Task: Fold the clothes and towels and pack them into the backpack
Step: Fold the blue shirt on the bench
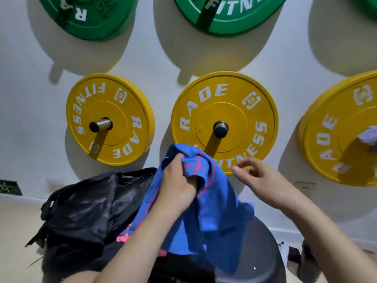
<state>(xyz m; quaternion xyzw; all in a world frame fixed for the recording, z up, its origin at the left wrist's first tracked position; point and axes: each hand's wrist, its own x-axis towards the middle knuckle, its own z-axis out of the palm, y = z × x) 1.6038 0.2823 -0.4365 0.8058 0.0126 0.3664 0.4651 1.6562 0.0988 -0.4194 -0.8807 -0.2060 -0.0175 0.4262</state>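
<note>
Blue garment (206, 211) bunched in left grip (177, 180), hanging below, right grip (259, 178) spread beside

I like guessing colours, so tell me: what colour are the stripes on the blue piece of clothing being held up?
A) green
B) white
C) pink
C: the blue garment gripped in the left hand has thin pink lines running across it.
</note>
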